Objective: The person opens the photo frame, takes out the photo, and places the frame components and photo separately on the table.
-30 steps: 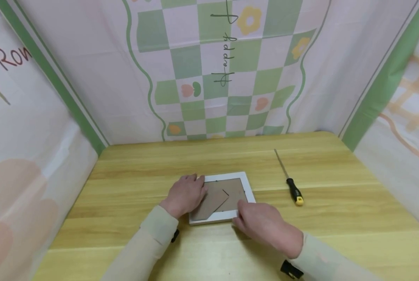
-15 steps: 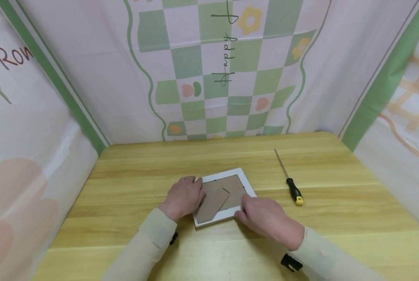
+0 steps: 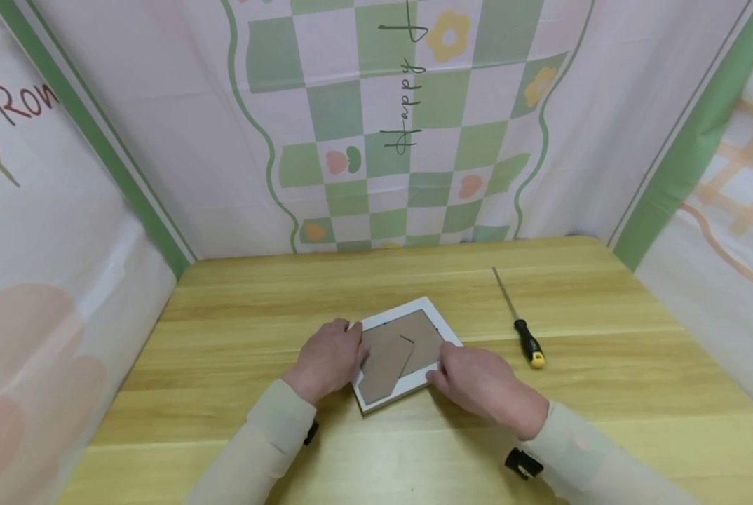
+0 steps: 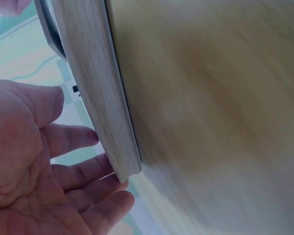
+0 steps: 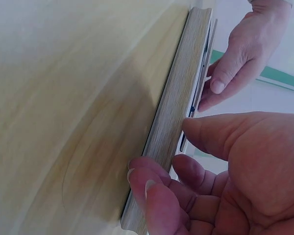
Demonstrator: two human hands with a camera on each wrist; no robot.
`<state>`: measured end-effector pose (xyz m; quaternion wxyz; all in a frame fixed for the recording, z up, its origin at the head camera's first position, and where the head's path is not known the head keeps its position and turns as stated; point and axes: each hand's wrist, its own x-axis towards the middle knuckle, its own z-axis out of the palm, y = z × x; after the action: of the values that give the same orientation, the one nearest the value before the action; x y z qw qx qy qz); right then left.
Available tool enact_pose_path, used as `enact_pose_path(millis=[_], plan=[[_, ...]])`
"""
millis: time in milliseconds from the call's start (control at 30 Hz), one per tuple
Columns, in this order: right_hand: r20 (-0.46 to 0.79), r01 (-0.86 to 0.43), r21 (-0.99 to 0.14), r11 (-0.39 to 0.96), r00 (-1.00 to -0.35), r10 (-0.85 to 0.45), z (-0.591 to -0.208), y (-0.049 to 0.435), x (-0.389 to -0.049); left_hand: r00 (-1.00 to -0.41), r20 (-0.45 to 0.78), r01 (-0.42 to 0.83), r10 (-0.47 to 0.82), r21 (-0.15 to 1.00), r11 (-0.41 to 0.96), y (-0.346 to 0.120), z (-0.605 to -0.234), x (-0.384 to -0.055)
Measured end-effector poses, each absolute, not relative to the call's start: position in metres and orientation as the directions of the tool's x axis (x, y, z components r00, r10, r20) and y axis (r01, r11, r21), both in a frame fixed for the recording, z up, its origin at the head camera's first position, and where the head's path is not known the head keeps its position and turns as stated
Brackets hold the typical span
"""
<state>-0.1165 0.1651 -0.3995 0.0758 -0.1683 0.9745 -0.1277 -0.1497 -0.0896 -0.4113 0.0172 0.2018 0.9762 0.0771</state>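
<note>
A picture frame [image 3: 423,373] lies face down on the table, turned at an angle, its white back rim around a brown backing board [image 3: 423,333]. On the board is a brown easel stand [image 3: 383,368]. My left hand [image 3: 330,356] rests at the frame's left edge; in the left wrist view the fingertips [image 4: 112,198] touch its wood-grain side and the thumb stands apart. With my right hand [image 3: 484,382] I grip the right near corner, thumb [image 5: 201,132] at the back rim and fingers curled against the side edge.
A screwdriver [image 3: 524,340] with a black and yellow handle lies to the right on the wooden table [image 3: 238,294]. Patterned cloth [image 3: 389,126] hangs behind the table and on both sides. Dark straps show at both wrists.
The picture frame has turned anticlockwise on the table, its near left corner swinging rightward and towards me. My right hand has moved slightly up and right with it; the left has barely shifted.
</note>
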Motion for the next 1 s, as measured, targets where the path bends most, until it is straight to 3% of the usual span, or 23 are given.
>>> enact_pose_path(millis=[1000], plan=[[-0.131, -0.281, -0.263, 0.923, -0.937, -0.323, -0.397, 0.17, -0.131, -0.93, -0.003, 0.364, 0.367, 0.131, 0.922, -0.087, -0.412, -0.135]])
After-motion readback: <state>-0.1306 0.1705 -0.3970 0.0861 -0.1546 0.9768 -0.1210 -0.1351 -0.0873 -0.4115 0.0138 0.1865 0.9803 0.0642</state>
